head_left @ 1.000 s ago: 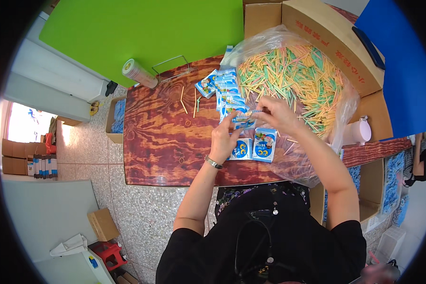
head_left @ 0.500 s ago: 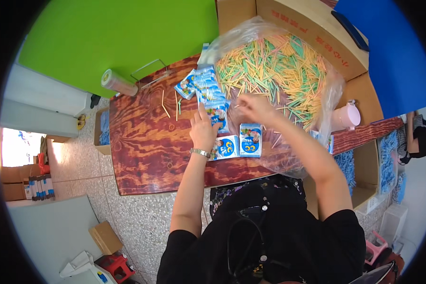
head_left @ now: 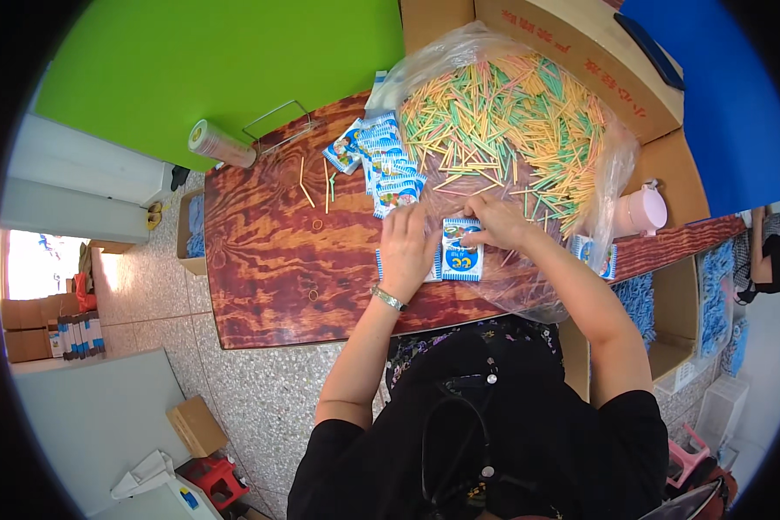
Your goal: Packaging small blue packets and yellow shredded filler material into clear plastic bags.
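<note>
Lying flat on the wooden table (head_left: pixel 260 260), a small blue-and-white packet (head_left: pixel 462 253) — upright, printed — sits between the flat-pressed left hand (head_left: pixel 405 247) and the right hand (head_left: pixel 497 222) pinching its top edge.

Packet (head_left: pixel 431 264) mostly hidden under left hand (head_left: pixel 406 250).

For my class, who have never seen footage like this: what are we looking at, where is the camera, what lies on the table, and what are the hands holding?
There is no machine here, only a person's two bare hands. A fisheye camera on their head looks down, which bends straight edges. On the wooden table lie a row of small blue and white packets and a clear plastic bag of coloured sticks. The left hand rests flat on one packet; the right hand pinches the top of another blue packet. A pink cup stands to the right.
</note>
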The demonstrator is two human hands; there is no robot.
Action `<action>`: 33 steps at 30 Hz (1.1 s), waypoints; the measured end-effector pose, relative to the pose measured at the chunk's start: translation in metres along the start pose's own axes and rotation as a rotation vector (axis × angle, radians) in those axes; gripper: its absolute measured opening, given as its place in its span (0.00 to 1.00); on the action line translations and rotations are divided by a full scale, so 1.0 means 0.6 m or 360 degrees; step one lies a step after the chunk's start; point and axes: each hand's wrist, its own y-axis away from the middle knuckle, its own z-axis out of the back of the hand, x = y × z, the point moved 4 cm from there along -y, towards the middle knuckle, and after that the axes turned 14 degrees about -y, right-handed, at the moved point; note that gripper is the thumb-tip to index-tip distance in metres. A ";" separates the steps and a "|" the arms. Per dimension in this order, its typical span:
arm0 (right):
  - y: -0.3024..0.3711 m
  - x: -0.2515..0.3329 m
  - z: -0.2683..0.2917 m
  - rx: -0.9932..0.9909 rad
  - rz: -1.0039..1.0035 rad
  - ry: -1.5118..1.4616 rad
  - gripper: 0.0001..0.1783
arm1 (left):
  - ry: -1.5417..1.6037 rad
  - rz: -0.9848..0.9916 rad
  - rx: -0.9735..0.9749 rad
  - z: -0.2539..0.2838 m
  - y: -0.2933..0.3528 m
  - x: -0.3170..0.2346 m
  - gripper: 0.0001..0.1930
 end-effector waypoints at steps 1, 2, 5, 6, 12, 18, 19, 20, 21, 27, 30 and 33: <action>-0.002 0.003 0.001 0.0030 -0.0014 0.0015 0.23 | 0.0069 -0.0044 0.0081 -0.004 0.004 -0.009 0.29; -0.001 0.007 0.001 0.0059 -0.0033 0.0029 0.22 | 0.0024 -0.0098 0.0132 -0.005 0.009 -0.021 0.31; -0.007 0.010 0.005 0.0107 -0.0036 -0.0002 0.21 | -0.0120 -0.0243 0.0247 -0.005 0.019 -0.052 0.34; -0.005 0.013 0.004 0.0106 -0.0033 -0.0002 0.21 | -0.0162 -0.0243 0.0285 -0.014 0.023 -0.050 0.37; 0.005 0.016 0.011 -0.0066 0.0000 -0.0134 0.14 | -0.0121 -0.0163 0.0291 -0.023 0.018 -0.048 0.40; 0.035 0.053 0.044 -0.0336 0.0501 -0.0259 0.11 | 0.0344 -0.0001 0.0196 -0.019 0.007 -0.052 0.35; 0.039 0.059 0.053 -0.0345 0.0490 -0.0247 0.11 | 0.0320 -0.0081 0.0178 -0.018 0.002 -0.052 0.22; 0.042 0.070 0.060 -0.0205 0.0350 -0.0647 0.12 | 0.0329 -0.0091 0.0176 -0.018 0.001 -0.049 0.22; 0.046 0.074 0.061 -0.0062 0.0206 -0.1045 0.12 | 0.0711 0.0240 0.0520 -0.036 0.007 -0.037 0.15; 0.062 0.066 0.053 -0.0153 0.0098 -0.1153 0.15 | 0.1555 0.0707 0.0634 -0.078 0.023 -0.042 0.13; 0.067 0.076 0.065 -0.0264 0.0268 -0.0790 0.14 | 0.1308 0.0529 0.0467 -0.054 0.004 -0.056 0.12; 0.060 0.095 0.074 -0.0211 0.0332 -0.0677 0.14 | 0.1136 0.0510 0.0746 -0.062 0.015 -0.048 0.08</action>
